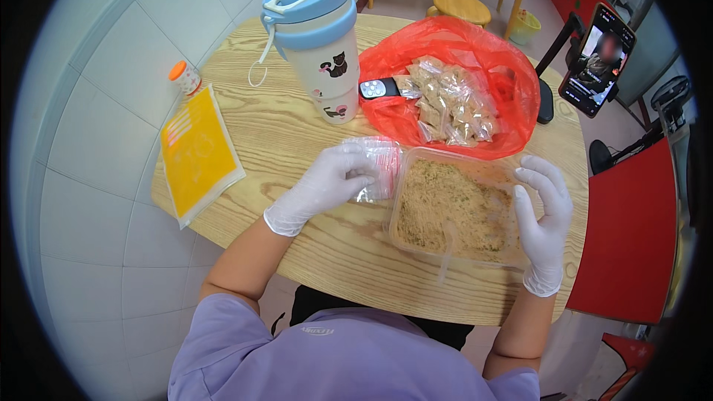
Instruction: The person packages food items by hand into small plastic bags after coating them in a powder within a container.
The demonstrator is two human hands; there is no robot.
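My left hand (pixel 337 181), in a thin white glove, rests on a stack of small clear zip bags (pixel 381 164) with red-striped edges; whether its fingers pinch one I cannot tell. Right of the bags lies a clear plastic tub (pixel 396 223) of tan powder with green flecks (pixel 445 200). A clear plastic handle (pixel 447 250) sticks out over its near rim. At the tub's right side my right hand (pixel 543 211), gloved too, is raised with fingers apart and nothing in it. Behind the tub, an opened red plastic bag (pixel 384 55) holds many small filled zip bags (pixel 454 100).
A tall white and blue tumbler (pixel 326 50) stands behind my left hand. At the left lie a yellow-filled flat bag (pixel 200 156) and an orange-capped container (pixel 185 78). A small remote (pixel 379 88) touches the red bag. A phone (pixel 599 61) sits on a stand at the right.
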